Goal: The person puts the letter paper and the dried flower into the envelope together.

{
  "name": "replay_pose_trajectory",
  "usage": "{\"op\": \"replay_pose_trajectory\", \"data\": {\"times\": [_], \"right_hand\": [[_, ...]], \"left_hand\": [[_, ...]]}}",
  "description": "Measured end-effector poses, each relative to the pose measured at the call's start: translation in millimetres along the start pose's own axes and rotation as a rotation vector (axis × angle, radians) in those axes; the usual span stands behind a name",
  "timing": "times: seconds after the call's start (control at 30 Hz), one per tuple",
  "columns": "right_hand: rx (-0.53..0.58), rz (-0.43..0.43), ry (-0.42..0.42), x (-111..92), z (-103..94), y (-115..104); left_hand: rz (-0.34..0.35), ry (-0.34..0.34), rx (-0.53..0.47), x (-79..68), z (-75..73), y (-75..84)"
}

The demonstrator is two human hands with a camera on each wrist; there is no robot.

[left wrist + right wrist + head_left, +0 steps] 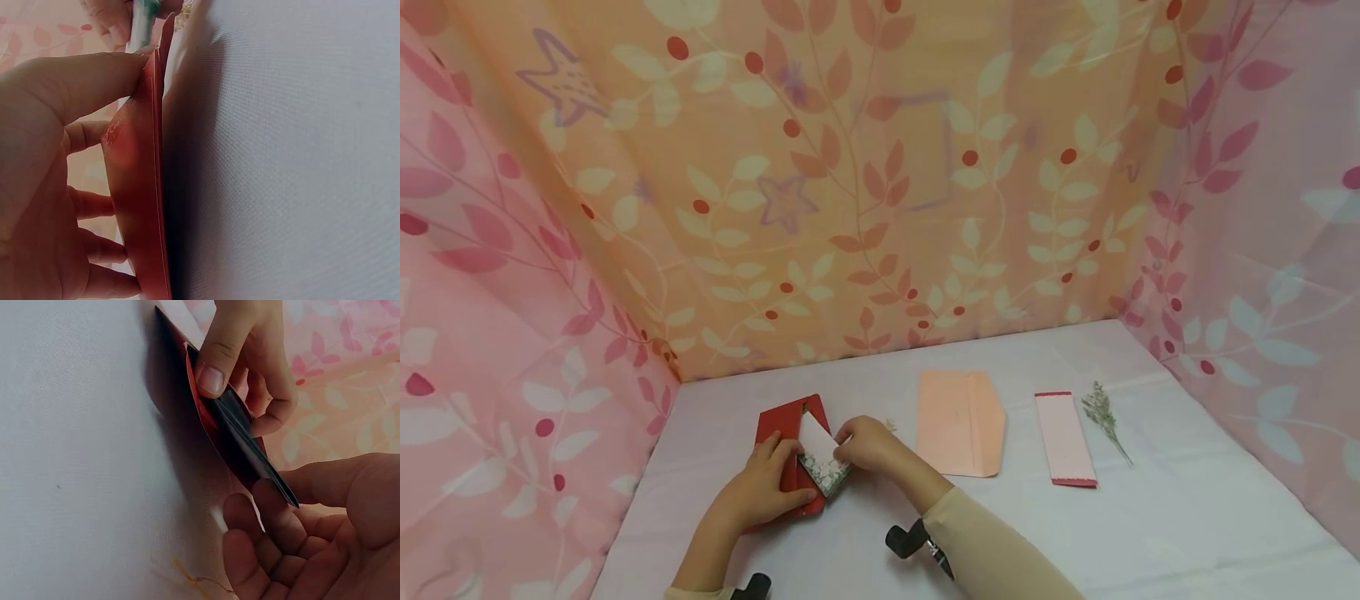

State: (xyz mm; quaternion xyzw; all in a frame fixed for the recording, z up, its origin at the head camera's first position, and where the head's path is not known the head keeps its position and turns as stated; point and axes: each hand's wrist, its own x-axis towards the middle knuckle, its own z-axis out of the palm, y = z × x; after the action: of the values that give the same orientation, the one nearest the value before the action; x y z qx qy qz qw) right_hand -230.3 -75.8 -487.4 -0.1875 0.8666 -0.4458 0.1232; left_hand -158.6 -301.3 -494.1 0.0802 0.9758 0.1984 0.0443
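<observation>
A red envelope (777, 419) lies on the table at the left in the head view. Over its lower part, my left hand (752, 490) grips it, thumb toward the near edge and fingers spread across its face. A white card with a green and white floral print (826, 467) sits tilted at the envelope's opening, partly inside it. My right hand (874, 447) pinches the card's right side between thumb and fingers. In the right wrist view the card (250, 447) appears as a dark, thin edge beside the left thumb. How deep the card reaches is hidden.
Right of the hands lies a peach envelope (945, 423). Farther right are a pale pink strip with red ends (1066, 437) and a dried flower sprig (1101, 414). A small yellowish stalk (187, 577) is near the right hand. Patterned curtains (865, 208) enclose the table.
</observation>
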Motion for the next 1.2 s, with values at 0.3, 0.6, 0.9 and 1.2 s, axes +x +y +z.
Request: {"op": "replay_pose_trajectory", "data": {"times": [0.3,0.6,0.9,1.2], "right_hand": [[0.239,0.1,-0.01,-4.0,3.8,2.7],[0.55,0.169,-0.091,4.3,19.8,3.0],[0.563,0.175,-0.098,3.5,28.9,7.5],[0.494,0.137,-0.085,0.3,34.8,12.2]], "left_hand": [[-0.009,-0.016,-0.019,1.5,-0.2,-4.3],[0.005,-0.042,-0.071,2.3,-2.2,-5.5],[0.013,-0.046,-0.078,3.8,-3.3,-7.6],[0.03,-0.082,-0.152,1.7,-9.3,-12.2]]}}
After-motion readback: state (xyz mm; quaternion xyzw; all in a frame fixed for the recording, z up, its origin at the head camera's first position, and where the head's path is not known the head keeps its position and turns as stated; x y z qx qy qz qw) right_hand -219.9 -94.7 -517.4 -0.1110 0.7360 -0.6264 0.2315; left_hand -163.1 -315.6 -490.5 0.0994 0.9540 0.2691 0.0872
